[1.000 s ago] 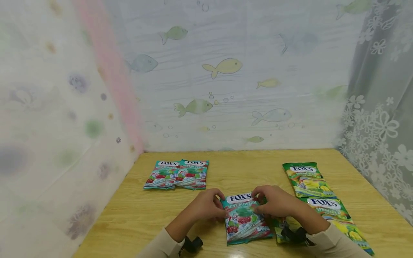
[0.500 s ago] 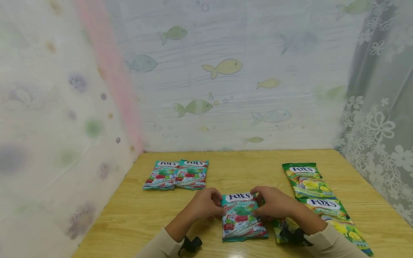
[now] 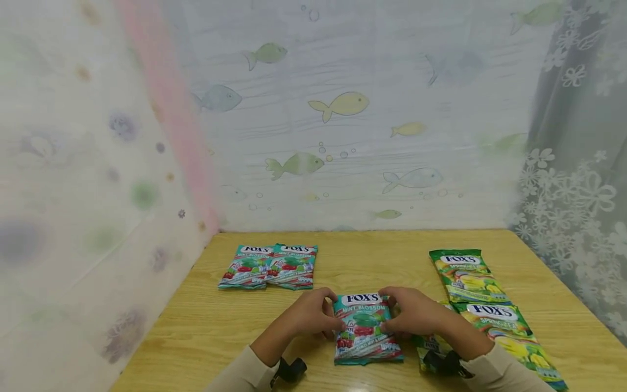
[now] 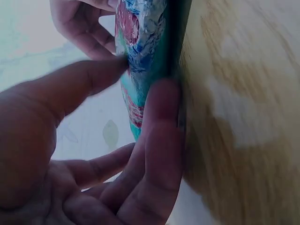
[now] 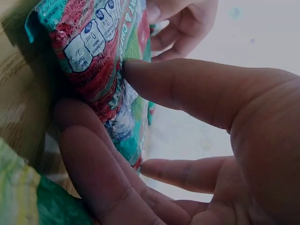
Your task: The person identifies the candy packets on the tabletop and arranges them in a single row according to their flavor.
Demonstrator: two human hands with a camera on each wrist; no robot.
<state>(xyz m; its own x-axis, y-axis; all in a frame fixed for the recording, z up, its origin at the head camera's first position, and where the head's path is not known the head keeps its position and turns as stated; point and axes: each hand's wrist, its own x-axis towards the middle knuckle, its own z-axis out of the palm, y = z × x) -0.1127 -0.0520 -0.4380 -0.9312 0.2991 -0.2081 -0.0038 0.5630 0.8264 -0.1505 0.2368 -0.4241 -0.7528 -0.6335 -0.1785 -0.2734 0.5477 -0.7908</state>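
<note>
A teal Mint Blossom candy bag (image 3: 366, 332) lies face up near the front middle of the wooden table. My left hand (image 3: 312, 312) pinches its left edge, thumb on the front and fingers tucked at the underside, as the left wrist view shows. On the opposite edge, my right hand (image 3: 415, 311) holds the bag the same way; in the right wrist view its thumb (image 5: 183, 86) presses the printed face. A green-and-yellow candy bag (image 3: 431, 348) sits just right of it, partly hidden by my right forearm.
Two more Mint Blossom bags (image 3: 292, 267) overlap at the back left of the table (image 3: 196, 337). At the right, a Springtea bag (image 3: 467, 275) lies behind another Springtea bag (image 3: 514, 337), in a column. Patterned sheets (image 3: 343, 163) stand behind the table and at both sides.
The Mint Blossom bag between my hands has turned slightly to sit straighter and shifted a little to the left. Both hands keep hold of it. The other bags stay put.
</note>
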